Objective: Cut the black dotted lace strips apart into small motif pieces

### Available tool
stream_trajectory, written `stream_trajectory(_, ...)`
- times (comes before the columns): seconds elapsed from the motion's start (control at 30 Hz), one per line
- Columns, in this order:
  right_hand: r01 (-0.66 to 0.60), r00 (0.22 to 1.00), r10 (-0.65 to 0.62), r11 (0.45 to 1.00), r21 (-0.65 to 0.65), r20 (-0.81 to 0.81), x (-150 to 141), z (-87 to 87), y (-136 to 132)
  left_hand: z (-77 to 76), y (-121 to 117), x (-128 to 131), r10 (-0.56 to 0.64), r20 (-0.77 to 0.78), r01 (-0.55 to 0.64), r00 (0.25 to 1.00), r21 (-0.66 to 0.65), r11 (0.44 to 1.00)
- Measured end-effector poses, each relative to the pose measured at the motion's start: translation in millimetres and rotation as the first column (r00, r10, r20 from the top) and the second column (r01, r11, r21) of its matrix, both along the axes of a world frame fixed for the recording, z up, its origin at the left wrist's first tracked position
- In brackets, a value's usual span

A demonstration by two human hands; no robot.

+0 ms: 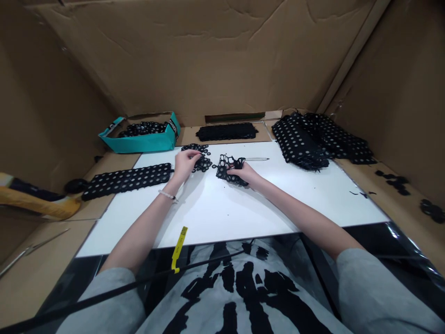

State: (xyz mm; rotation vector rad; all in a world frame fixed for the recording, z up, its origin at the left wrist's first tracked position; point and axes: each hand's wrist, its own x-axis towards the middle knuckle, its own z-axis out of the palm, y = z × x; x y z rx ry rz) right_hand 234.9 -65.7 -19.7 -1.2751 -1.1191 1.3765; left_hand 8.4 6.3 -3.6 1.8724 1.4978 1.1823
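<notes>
My left hand is closed in a pinch over a loose heap of small black rings on the white board. What sits between its fingertips is too small to make out. My right hand grips a crumpled piece of black perforated sheet, with open holes and torn webbing showing at its upper side. A thin pen-like tool lies just behind that hand. Left of my left hand, a flat black strip with rows of pale dots reaches past the board's edge.
A teal box holding black pieces stands back left. Stacked black strips lie at the back, and dotted sheets pile up back right. A yellow bottle, tweezers and black discs flank the white board. Cardboard walls enclose it.
</notes>
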Motion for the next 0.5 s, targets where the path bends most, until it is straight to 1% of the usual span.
stream_trajectory(0.07, 0.031, 0.999, -0.031, 0.999, -0.006, 0.017, 2, -2.2, 1, -0.7, 4, -10, 0.095, -0.152, -0.083, 0.984, 0.082, 0.993)
stream_trajectory(0.13, 0.073, 0.997, -0.072, 0.997, -0.014, 0.02, 3, -3.5, 1, -0.6, 2, -11, 0.137, -0.282, -0.101, 0.95, 0.139, 0.985)
stream_trajectory(0.17, 0.083, 0.996, -0.082, 0.997, -0.011, 0.015, 3, -3.8, 2, 0.2, -2, -7, 0.119, -0.325, -0.07, 0.938, 0.158, 0.985)
stream_trajectory(0.2, 0.079, 0.997, -0.079, 0.997, 0.001, -0.002, 3, -4.0, 2, 1.5, -6, -2, 0.065, -0.355, -0.008, 0.933, 0.16, 0.987)
stream_trajectory(0.23, 0.064, 0.997, -0.064, 0.998, 0.023, -0.032, 2, -4.2, 2, 3.3, -12, 5, -0.013, -0.371, 0.072, 0.929, 0.146, 0.987)
stream_trajectory(0.3, 0.031, 0.994, -0.022, 0.997, 0.076, -0.11, 1, -4.4, 2, 6.9, -24, 20, -0.181, -0.365, 0.225, 0.913, 0.082, 0.971)
stream_trajectory(0.33, 0.018, 0.989, -0.003, 0.995, 0.099, -0.147, 1, -4.6, 3, 8.3, -30, 27, -0.243, -0.345, 0.277, 0.907, 0.051, 0.96)
stream_trajectory(0.37, 0.006, 0.985, 0.014, 0.993, 0.116, -0.173, 0, -5.0, 3, 9.0, -35, 33, -0.283, -0.317, 0.306, 0.905, 0.025, 0.952)
stream_trajectory(0.43, -0.015, 0.982, 0.04, 0.991, 0.132, -0.184, 0, -6.4, 3, 7.7, -41, 42, -0.319, -0.23, 0.32, 0.919, -0.034, 0.947)
stream_trajectory(0.5, -0.032, 0.985, 0.056, 0.989, 0.142, -0.164, 1, -8.5, 4, 3.6, -42, 45, -0.34, -0.072, 0.327, 0.938, -0.149, 0.933)
